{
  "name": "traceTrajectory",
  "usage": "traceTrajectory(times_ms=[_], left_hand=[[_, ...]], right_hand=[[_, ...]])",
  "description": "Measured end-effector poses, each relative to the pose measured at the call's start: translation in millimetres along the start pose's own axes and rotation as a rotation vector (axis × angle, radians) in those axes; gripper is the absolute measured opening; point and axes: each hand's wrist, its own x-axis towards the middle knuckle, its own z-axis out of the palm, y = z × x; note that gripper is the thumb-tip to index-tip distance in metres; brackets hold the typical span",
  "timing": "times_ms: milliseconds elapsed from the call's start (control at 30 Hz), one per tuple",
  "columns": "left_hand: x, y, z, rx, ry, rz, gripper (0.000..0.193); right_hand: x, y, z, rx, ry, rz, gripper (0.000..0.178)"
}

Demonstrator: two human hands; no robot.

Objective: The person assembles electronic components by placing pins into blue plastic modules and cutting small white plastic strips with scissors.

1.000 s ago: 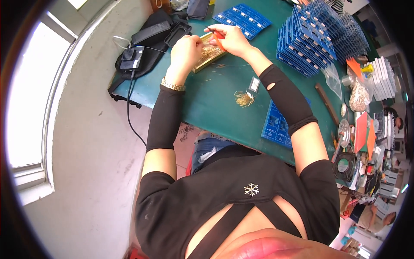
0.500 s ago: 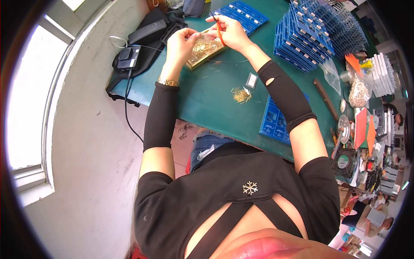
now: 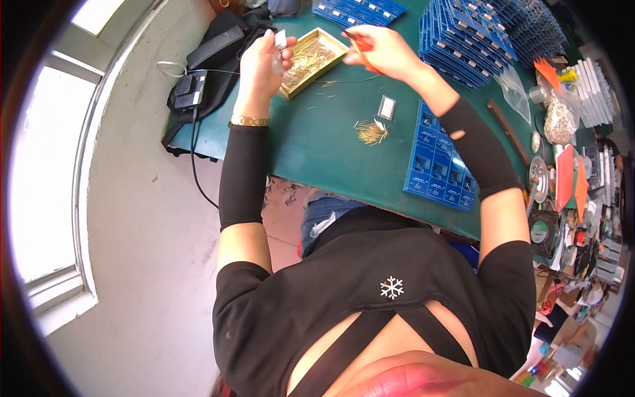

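Note:
My left hand [image 3: 261, 65] is closed around a crumpled clear plastic bag [image 3: 278, 63] with a white patch, beside the left edge of a shallow yellow-rimmed tray [image 3: 299, 90]. Thin gold-coloured pins [image 3: 309, 59] lie loosely in that tray. To the right of it, my right hand [image 3: 387, 53] grips a slim orange tool [image 3: 362, 51] with a dark tip; its exact kind is unclear. A small heap of similar pins [image 3: 372, 134] rests on the green tabletop [image 3: 317, 152], just below a small dark-edged rectangular piece [image 3: 387, 107].
A blue circuit board panel [image 3: 440, 172] lies under my right forearm, another [image 3: 360, 12] behind the tray. Tall stacks of blue panels [image 3: 463, 40] stand at the far right. A brown bar [image 3: 508, 131] and a black bag [image 3: 218, 63] with a cabled device [image 3: 190, 91] flank the work area.
My hands have moved apart: the left drew back from above the tray with the bag, the right shifted right with the orange tool. The tray's pins are now more exposed.

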Motion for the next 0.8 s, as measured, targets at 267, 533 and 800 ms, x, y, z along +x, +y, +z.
traceTrajectory(times_ms=[267,533,800], left_hand=[[12,-4,-27,-0.868,-0.16,-0.309,0.034],[5,4,4,-0.547,0.029,-0.275,0.035],[12,-5,-25,-0.937,-0.302,-0.479,0.039]], right_hand=[[-73,32,-22,-0.079,-0.117,-0.073,0.053],[-68,43,-28,-0.377,-0.292,-0.33,0.047],[-66,48,-28,-0.281,-0.349,-0.231,0.049]])
